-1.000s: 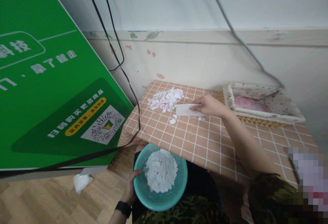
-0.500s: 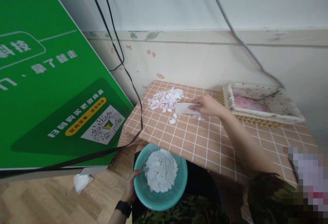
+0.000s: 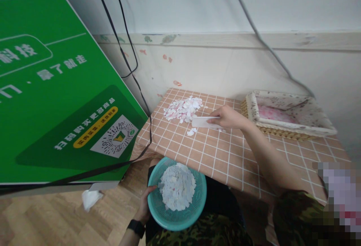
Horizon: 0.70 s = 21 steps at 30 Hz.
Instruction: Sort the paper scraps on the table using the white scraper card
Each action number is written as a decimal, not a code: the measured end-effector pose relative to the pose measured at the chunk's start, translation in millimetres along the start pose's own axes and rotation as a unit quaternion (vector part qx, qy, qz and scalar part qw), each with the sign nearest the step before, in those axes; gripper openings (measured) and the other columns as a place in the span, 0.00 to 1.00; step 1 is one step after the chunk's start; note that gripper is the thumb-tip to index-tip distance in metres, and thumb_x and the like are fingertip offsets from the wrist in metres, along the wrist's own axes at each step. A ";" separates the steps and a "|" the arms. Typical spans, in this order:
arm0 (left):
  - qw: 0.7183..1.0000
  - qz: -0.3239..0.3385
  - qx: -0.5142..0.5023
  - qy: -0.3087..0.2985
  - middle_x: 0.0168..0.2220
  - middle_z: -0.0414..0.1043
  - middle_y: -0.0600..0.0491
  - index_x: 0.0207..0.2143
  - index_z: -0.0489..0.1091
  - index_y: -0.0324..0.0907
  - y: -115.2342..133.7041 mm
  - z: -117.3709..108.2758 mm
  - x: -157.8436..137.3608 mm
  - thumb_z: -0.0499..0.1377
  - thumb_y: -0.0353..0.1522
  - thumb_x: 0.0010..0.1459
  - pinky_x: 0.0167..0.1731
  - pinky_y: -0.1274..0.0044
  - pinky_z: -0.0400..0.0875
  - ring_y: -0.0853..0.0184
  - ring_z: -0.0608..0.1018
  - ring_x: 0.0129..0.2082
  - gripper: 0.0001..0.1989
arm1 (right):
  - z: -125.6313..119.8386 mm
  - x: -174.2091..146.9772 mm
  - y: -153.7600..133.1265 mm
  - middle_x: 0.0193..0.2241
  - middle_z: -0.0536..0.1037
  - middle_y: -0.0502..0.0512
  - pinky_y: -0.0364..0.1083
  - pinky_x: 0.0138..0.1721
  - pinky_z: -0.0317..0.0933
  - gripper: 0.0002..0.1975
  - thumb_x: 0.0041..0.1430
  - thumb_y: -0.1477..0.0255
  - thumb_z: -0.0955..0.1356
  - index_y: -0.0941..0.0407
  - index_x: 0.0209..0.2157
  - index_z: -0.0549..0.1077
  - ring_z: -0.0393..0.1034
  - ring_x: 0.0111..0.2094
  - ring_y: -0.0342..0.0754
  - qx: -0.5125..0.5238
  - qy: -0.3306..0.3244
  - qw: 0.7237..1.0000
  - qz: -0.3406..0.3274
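Observation:
My left hand [image 3: 146,200] grips the left rim of a teal plastic basket [image 3: 201,204], which sits on my lap below the table edge. Inside the basket lies a heap of whitish paper scraps [image 3: 177,186]. Over the table, my right hand [image 3: 225,116] is closed on a flat white card-like piece [image 3: 201,122], held by its right end. Just beyond the piece, to the left, is a loose pile of white and pink paper scraps [image 3: 184,109]. A few stray scraps [image 3: 191,131] lie in front of the piece, and others are partly hidden beneath it.
A wicker basket [image 3: 282,130] with a floral cloth lining stands on the right of the checked tablecloth [image 3: 225,163]. At left rises a green printed panel [image 3: 64,126], with a black strap [image 3: 150,126] hanging across it. A white bag-like item [image 3: 91,199] lies on the floor.
My right hand and the white piece have moved slightly toward me, meeting the stray scraps. The left hand and the teal basket stay put.

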<state>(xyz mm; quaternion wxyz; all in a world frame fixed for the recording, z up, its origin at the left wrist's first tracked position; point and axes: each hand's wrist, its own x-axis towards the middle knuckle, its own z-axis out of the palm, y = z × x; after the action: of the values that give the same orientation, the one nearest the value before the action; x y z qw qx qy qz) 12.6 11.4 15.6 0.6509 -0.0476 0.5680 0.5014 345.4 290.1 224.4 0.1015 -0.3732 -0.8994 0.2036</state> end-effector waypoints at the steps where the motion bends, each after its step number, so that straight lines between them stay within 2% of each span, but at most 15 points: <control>1: 1.000 0.002 -0.004 -0.007 0.26 0.79 0.48 0.33 0.74 0.35 -0.2 -0.2 -0.3 0.61 0.30 0.44 0.38 0.64 0.71 0.54 0.80 0.32 0.11 | -0.5 -0.5 -0.3 0.21 0.73 0.50 0.43 0.25 0.49 0.13 0.57 0.65 0.64 0.57 0.29 0.77 0.62 0.22 0.41 0.006 -0.013 1.000 -0.005; 3: 1.000 0.002 -0.011 -0.013 0.26 0.79 0.48 0.33 0.74 0.35 -0.3 0.0 -1.7 0.61 0.31 0.44 0.37 0.64 0.71 0.54 0.80 0.31 0.11 | -1.7 -3.9 -2.2 0.21 0.74 0.50 0.42 0.25 0.50 0.13 0.57 0.65 0.64 0.56 0.31 0.77 0.62 0.22 0.41 0.013 -0.018 1.000 -0.011; 6: 1.000 0.001 -0.019 -0.010 0.27 0.79 0.46 0.32 0.74 0.35 -0.2 2.0 -6.3 0.60 0.30 0.45 0.38 0.65 0.72 0.54 0.80 0.31 0.10 | -0.1 -15.1 -8.5 0.21 0.74 0.51 0.43 0.25 0.50 0.14 0.59 0.64 0.63 0.56 0.29 0.76 0.63 0.22 0.41 -0.015 0.025 1.000 0.003; 11: 0.999 -0.023 -0.031 -0.017 0.28 0.80 0.45 0.33 0.74 0.35 -1.2 7.5 -16.3 0.60 0.30 0.46 0.38 0.63 0.72 0.52 0.80 0.34 0.11 | 27.1 -36.5 -26.7 0.24 0.76 0.55 0.44 0.27 0.50 0.16 0.62 0.65 0.59 0.56 0.30 0.74 0.66 0.24 0.45 -0.112 0.114 0.985 0.064; 15: 0.998 -0.026 -0.035 -0.041 0.29 0.80 0.45 0.34 0.75 0.35 -1.2 9.9 -21.1 0.60 0.31 0.46 0.38 0.63 0.72 0.52 0.80 0.33 0.11 | 51.7 -42.2 -42.6 0.23 0.76 0.56 0.44 0.25 0.48 0.16 0.62 0.66 0.57 0.55 0.30 0.73 0.67 0.23 0.46 -0.178 0.118 0.972 0.100; 21: 0.997 -0.007 -0.042 -0.070 0.29 0.80 0.46 0.32 0.76 0.35 0.9 10.5 -25.8 0.60 0.30 0.47 0.40 0.64 0.72 0.54 0.80 0.33 0.10 | 57.1 -46.6 -59.4 0.22 0.75 0.55 0.44 0.25 0.49 0.18 0.63 0.66 0.56 0.56 0.27 0.72 0.66 0.22 0.44 -0.152 0.120 0.977 0.084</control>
<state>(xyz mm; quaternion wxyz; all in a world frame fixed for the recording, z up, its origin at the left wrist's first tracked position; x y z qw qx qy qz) 23.1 3.0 40.1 0.6900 -0.0433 0.4988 0.5227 321.6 202.4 198.1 0.1336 -0.4799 -0.8667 0.0256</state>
